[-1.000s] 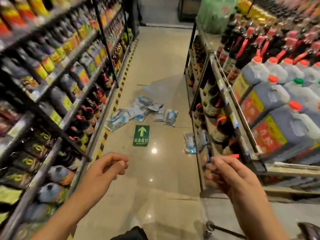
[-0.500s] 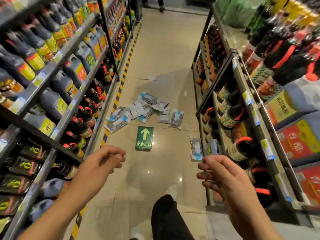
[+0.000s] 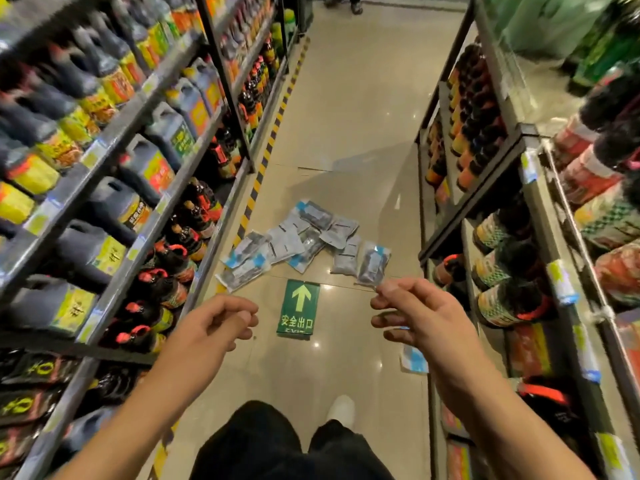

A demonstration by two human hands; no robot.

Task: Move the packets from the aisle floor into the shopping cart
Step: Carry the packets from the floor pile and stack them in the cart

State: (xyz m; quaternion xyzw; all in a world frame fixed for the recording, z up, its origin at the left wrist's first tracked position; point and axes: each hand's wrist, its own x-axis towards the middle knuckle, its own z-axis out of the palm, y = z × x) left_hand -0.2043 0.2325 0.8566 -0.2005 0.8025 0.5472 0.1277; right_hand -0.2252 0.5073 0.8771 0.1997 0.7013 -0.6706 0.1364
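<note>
Several grey and blue packets (image 3: 301,242) lie in a loose heap on the beige aisle floor, just beyond a green exit-arrow sticker (image 3: 298,308). One more packet (image 3: 414,360) lies apart by the foot of the right shelf, partly hidden by my right wrist. My left hand (image 3: 216,329) and my right hand (image 3: 412,315) hover in the air short of the heap, fingers loosely curled and apart, holding nothing. The shopping cart is out of view.
Tall shelves of dark sauce bottles and jugs line the left (image 3: 114,188) and right (image 3: 512,209) sides of the narrow aisle. A yellow-black striped strip (image 3: 266,150) runs along the left shelf base. My legs and a white shoe (image 3: 341,408) show below. Someone's feet (image 3: 355,5) stand far down the aisle.
I have walked forward along the aisle, so the heap of packets sits closer. Both hands stayed raised and empty. The cart part seen at the bottom right a second ago has left the view.
</note>
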